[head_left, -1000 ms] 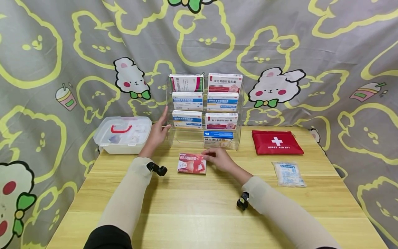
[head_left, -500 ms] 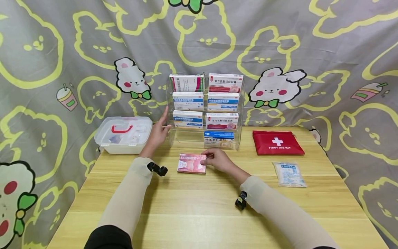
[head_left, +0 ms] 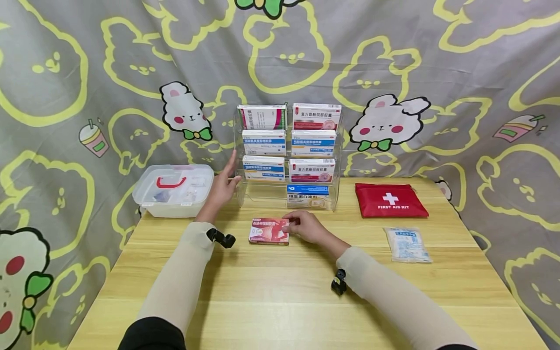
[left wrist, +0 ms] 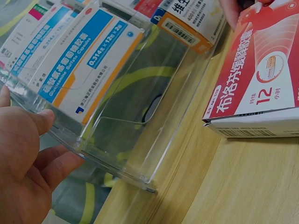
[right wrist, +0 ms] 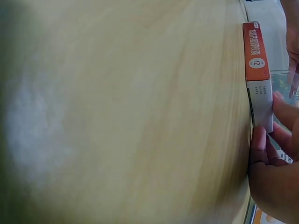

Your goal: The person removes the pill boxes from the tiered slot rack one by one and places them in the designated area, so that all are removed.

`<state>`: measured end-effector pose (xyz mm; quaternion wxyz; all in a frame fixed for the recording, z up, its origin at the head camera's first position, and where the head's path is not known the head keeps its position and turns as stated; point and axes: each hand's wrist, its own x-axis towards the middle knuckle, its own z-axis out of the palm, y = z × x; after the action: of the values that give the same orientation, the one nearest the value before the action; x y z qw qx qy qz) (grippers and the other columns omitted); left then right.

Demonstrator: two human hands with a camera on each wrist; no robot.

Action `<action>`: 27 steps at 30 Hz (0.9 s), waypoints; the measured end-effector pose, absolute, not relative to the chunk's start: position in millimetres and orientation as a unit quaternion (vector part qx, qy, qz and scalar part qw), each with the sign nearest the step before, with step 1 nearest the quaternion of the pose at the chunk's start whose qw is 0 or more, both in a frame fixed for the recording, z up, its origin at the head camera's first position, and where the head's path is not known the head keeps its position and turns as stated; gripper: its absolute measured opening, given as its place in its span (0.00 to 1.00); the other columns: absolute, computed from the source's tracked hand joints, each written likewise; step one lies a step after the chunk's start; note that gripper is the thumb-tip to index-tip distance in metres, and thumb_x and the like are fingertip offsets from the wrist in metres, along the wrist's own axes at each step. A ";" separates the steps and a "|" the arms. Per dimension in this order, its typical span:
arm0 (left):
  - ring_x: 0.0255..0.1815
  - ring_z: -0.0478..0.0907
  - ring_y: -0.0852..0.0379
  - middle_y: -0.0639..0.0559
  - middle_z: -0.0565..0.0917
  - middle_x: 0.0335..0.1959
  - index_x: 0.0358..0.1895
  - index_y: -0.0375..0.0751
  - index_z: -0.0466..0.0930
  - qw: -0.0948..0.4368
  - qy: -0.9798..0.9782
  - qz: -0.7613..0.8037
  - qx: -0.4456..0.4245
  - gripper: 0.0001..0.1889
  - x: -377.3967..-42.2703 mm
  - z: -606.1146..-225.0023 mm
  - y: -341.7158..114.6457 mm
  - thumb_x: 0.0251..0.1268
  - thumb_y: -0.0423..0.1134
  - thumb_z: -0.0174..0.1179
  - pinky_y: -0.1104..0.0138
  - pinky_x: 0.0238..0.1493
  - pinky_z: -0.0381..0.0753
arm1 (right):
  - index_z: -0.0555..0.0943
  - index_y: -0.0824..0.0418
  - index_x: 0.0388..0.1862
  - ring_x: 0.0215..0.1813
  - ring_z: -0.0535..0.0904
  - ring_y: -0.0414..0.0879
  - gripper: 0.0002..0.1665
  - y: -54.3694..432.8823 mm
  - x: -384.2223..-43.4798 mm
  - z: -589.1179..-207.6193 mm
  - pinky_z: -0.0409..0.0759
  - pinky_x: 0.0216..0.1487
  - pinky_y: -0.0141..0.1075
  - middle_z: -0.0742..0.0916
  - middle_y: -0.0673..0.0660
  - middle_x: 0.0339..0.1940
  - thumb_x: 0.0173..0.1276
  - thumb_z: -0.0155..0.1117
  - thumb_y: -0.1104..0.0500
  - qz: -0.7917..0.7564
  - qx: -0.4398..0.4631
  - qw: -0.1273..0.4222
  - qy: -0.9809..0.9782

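Note:
A red and white medicine box (head_left: pixel 268 231) lies low over the wooden table, in front of a clear tiered rack (head_left: pixel 261 198). My right hand (head_left: pixel 307 226) pinches the box at its right end; the right wrist view shows thumb and fingertips on either side of the white end of the medicine box (right wrist: pixel 260 103). Whether the box fully touches the table I cannot tell. My left hand (head_left: pixel 224 187) rests against the rack's left side, its index finger straight. In the left wrist view, fingertips (left wrist: pixel 46 120) touch the clear side of the rack (left wrist: pixel 140 154).
Several medicine boxes (head_left: pixel 264 142) stand in the rack, with a blue and yellow one (head_left: pixel 307 196) at bottom right. A lidded plastic case (head_left: pixel 172 197) is left, a red first aid pouch (head_left: pixel 391 201) right. A clear packet (head_left: pixel 407 245) lies nearer. A patterned curtain (head_left: pixel 288 58) hangs behind.
My right hand has shifted slightly left, its fingertips farther onto the medicine box. The shine on the box's top came and faded as it tilted slightly. The left hand stays at the rack.

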<state>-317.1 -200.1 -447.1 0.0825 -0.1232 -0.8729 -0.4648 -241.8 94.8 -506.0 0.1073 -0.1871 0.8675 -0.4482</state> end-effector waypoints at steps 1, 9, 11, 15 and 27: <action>0.78 0.64 0.41 0.40 0.61 0.80 0.84 0.73 0.40 0.083 -0.872 -0.466 -0.124 0.45 -316.8 -447.0 -199.9 0.79 0.31 0.54 0.59 0.37 0.85 | 0.87 0.63 0.57 0.41 0.78 0.43 0.18 94.9 -241.9 -506.2 0.79 0.45 0.36 0.87 0.53 0.42 0.69 0.73 0.60 -0.446 -0.187 0.109 0.869; 0.78 0.65 0.40 0.37 0.62 0.80 0.84 0.71 0.41 0.086 -0.873 -0.464 -0.121 0.44 -316.7 -446.9 -199.3 0.79 0.31 0.54 0.55 0.41 0.85 | 0.84 0.64 0.63 0.40 0.76 0.44 0.24 95.3 -239.6 -508.3 0.77 0.44 0.36 0.85 0.54 0.46 0.70 0.73 0.58 -0.450 -0.191 0.090 0.868; 0.78 0.65 0.39 0.37 0.62 0.80 0.84 0.72 0.40 0.084 -0.873 -0.466 -0.120 0.45 -316.7 -446.7 -199.2 0.79 0.31 0.54 0.54 0.41 0.86 | 0.83 0.64 0.64 0.40 0.76 0.44 0.26 96.4 -237.5 -508.8 0.76 0.43 0.35 0.83 0.55 0.46 0.69 0.74 0.59 -0.458 -0.198 0.079 0.863; 0.78 0.65 0.39 0.37 0.62 0.79 0.84 0.72 0.41 0.084 -0.872 -0.467 -0.121 0.45 -316.7 -447.1 -200.1 0.79 0.30 0.54 0.55 0.42 0.85 | 0.81 0.63 0.66 0.42 0.76 0.47 0.29 98.9 -232.0 -509.5 0.76 0.45 0.34 0.81 0.58 0.49 0.67 0.75 0.62 -0.479 -0.224 0.079 0.845; 0.76 0.67 0.39 0.38 0.61 0.80 0.84 0.73 0.40 0.082 -0.870 -0.470 -0.125 0.45 -318.3 -448.2 -201.2 0.79 0.30 0.54 0.64 0.31 0.84 | 0.82 0.56 0.64 0.51 0.75 0.52 0.29 106.3 -214.6 -511.1 0.77 0.46 0.33 0.79 0.55 0.60 0.63 0.78 0.61 -0.507 -0.251 0.108 0.817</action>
<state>-318.3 -201.2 -448.2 0.0817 -0.1246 -0.8700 -0.4701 -214.6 106.3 -511.1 0.1084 -0.2511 0.8171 -0.5075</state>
